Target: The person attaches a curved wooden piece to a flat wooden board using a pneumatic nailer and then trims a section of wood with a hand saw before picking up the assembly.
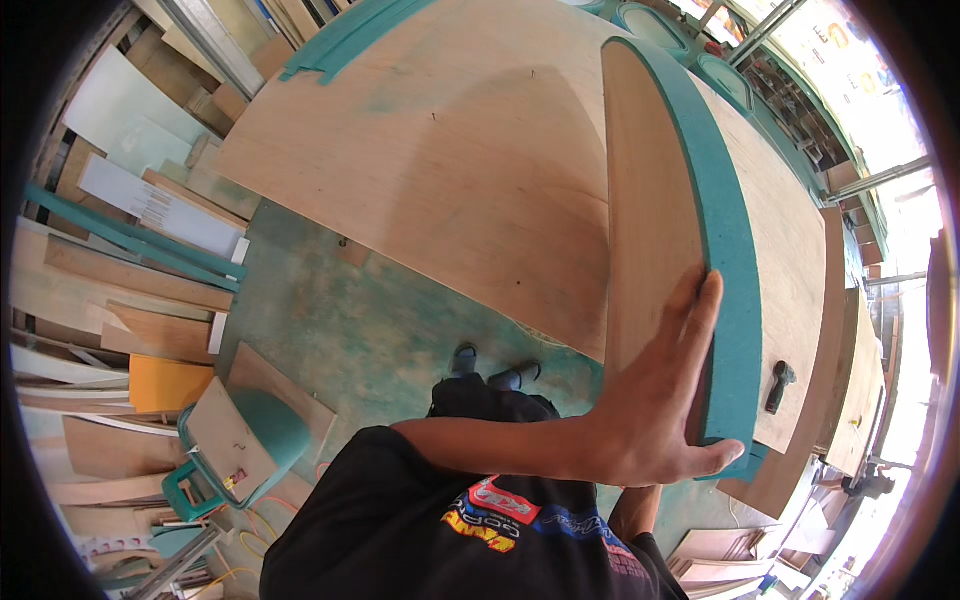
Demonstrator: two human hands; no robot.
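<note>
While my left hand (650, 400) lies flat and wide open against the upright curved wood panel (650, 200) w/ teal edge at right, thumb hooks its near corner. Right hand's hidden behind it, can't tell its state; big plywood sheet (450, 170) lies far left.

Pretty bright daylight overall, pouring in from the upper right past the big plywood sheet (450, 170), where everything blows out to white glare. A soft shadow falls across that sheet. Heavy fisheye bending near the rim, black corners, slight softness toward the edges.
</note>
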